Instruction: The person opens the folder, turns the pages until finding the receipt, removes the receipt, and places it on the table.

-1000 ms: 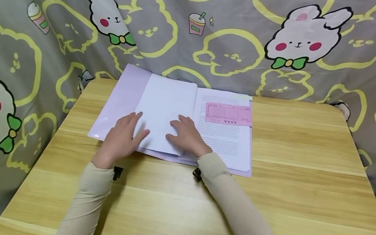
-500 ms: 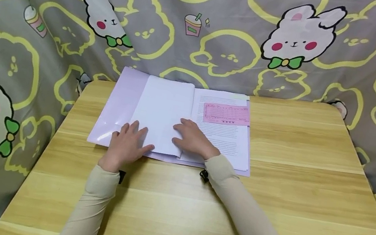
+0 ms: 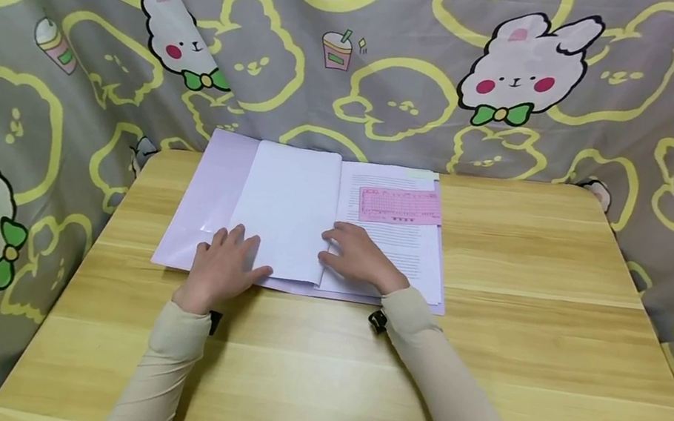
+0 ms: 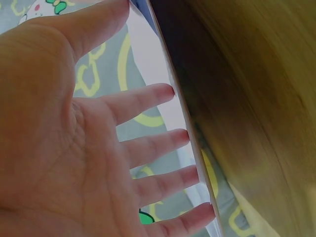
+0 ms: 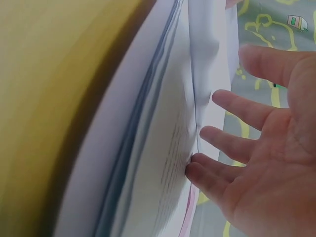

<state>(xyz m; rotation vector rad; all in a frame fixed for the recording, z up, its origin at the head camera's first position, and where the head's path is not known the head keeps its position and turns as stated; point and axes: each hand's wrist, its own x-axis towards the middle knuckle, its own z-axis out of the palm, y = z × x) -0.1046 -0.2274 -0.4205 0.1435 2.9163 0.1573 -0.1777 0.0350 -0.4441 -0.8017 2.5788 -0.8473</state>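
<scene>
An open book [image 3: 292, 210] in a pale purple cover [image 3: 210, 199] lies at the far side of the table. Its left page is blank; the right page [image 3: 400, 252] bears printed lines. Across the upper right page lies a pink printed slip [image 3: 400, 207]. My left hand [image 3: 222, 265] rests with spread fingers at the lower left corner of the blank page, over the cover flap. In the left wrist view its fingertips [image 4: 168, 92] touch the surface. My right hand [image 3: 363, 256] is over the inner fold, fingers slightly bent, fingertips [image 5: 197, 160] at the page near the fold.
The wooden table [image 3: 306, 386] extends in front and to the right of the book. A grey patterned curtain [image 3: 394, 115] hangs right behind the table's far edge and along its left side. Small black clips [image 3: 378, 321] sit at the wrists.
My left hand has moved down toward the page's lower edge and spread out. The right hand has slid right, from the blank page to the fold. The view has tilted slightly.
</scene>
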